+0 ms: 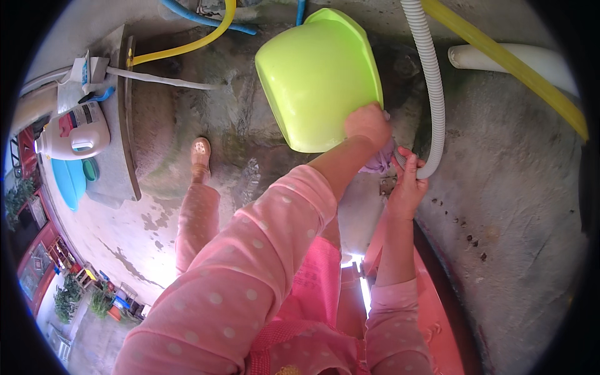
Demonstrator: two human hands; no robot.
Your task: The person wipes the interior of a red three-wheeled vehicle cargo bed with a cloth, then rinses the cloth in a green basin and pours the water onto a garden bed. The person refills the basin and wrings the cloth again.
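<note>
At the far middle of the scene, a green basin (319, 78) is held tilted by the left hand (367, 125), its grip closed on the near rim along with a purple cloth (380, 159). The right hand (407, 187) is curled round the end of a grey ribbed hose (432, 94). The rim is best held firmly and the hose end kept steady beside it. Counted: one basin, one cloth, one ribbed hose, two yellow hoses, one white jug (75, 132) on the left counter (109, 169).
</note>
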